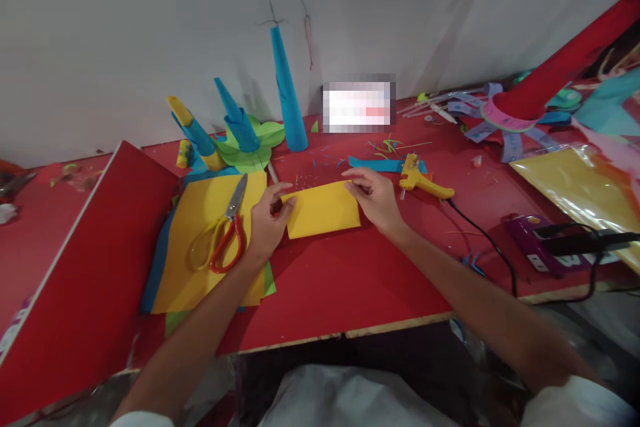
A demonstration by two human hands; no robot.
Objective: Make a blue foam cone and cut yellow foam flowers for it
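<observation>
A: Where's the yellow paper [324, 212]?
B: Just above the middle of the red surface [325, 293], held between both hands, its long side running roughly left to right and its right end a little higher.
A: And the grip?
B: Clamped on the paper on both sides. The left hand [269, 220] pinches the upper left corner, thumb on the face; the right hand [377, 199] pinches near the upper right corner.
A: Is it folded double?
B: It may be, but the layers along the edge are too small to make out.
A: How would you handle it well?
B: I'd hold both corners lightly, line up the edges before pressing anything, and work from the middle outward so it doesn't skew. Too tight a pinch could dent the corners.
A: Anything to mind nearby?
B: The scissors [231, 215] lie on the stacked sheets [175, 247], just left of the left hand. The yellow glue gun [417, 179] is beside the right hand, so I'd mind that forearm near its cord [483, 238].
</observation>
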